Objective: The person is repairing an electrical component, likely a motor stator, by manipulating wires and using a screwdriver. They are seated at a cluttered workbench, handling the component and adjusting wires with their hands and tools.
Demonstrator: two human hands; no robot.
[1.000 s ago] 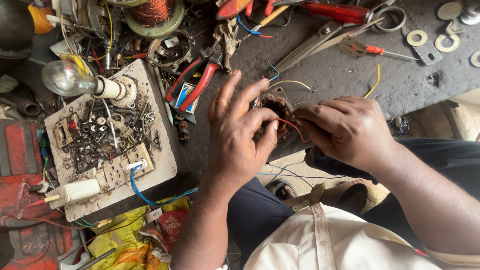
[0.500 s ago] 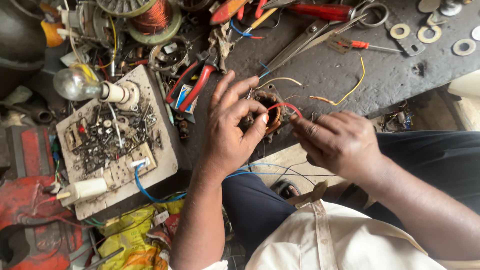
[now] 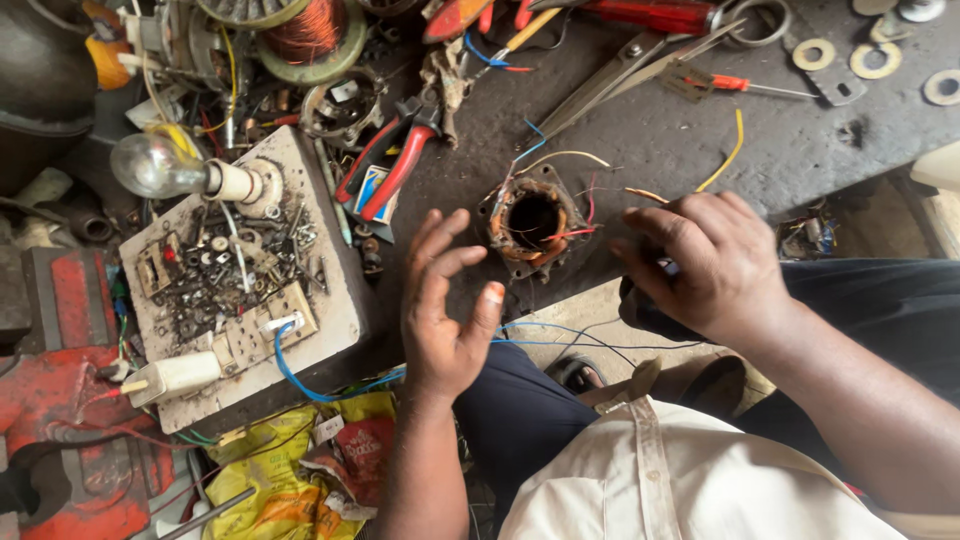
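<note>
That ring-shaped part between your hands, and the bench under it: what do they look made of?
The ring-shaped part looks like rusty, dull stacked steel, its bore lined with orange-brown insulation, with thin plastic-coated wires trailing off. The bench reads as dark, matte, grimy board or metal; I cannot tell which.

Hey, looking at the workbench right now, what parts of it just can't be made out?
Head view, the only one:
- Right hand: whatever the curled fingers pinch is hidden under them.
- Motor stator: its bore is dark shadow, so the windings inside cannot be read.
- Copper coil: cut off by the top edge.
- Red vise: cut off by the left edge.
- Screws on the test board: too small to sort.
- Left hand: open, touching nothing.
</note>
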